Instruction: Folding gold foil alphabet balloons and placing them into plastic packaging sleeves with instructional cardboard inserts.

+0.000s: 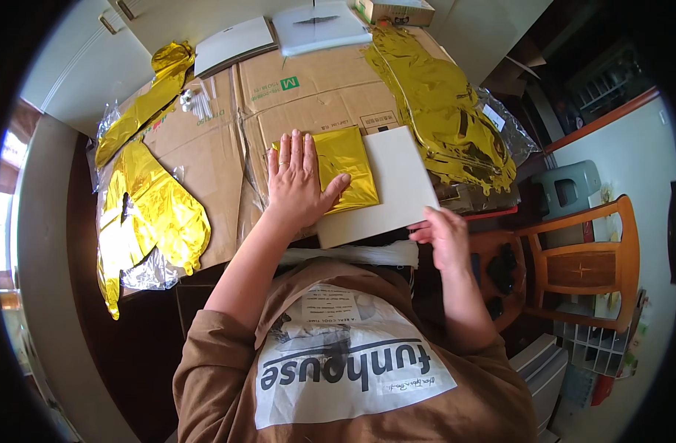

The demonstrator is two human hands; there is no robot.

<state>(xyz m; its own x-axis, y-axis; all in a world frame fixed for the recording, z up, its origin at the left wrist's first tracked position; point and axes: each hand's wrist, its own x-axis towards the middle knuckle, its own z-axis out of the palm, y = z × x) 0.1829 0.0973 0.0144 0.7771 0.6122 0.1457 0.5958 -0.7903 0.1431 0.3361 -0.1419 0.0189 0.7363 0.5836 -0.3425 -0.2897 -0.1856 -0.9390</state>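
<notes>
My left hand (299, 179) lies flat, fingers spread, on a folded gold foil balloon (349, 167) and presses it down. The foil rests partly on a white card sheet (397, 184) that lies on flattened brown cardboard (205, 148). My right hand (443, 235) pinches the near right edge of the white card sheet. Just below the sheet, a clear plastic sleeve (352, 255) lies along the table edge in front of my chest.
Unfolded gold foil balloons lie at the left (149, 214) and at the far right (441, 111). White booklets (234, 44) and a small box (397, 10) sit at the far edge. A wooden chair (574, 266) stands to the right.
</notes>
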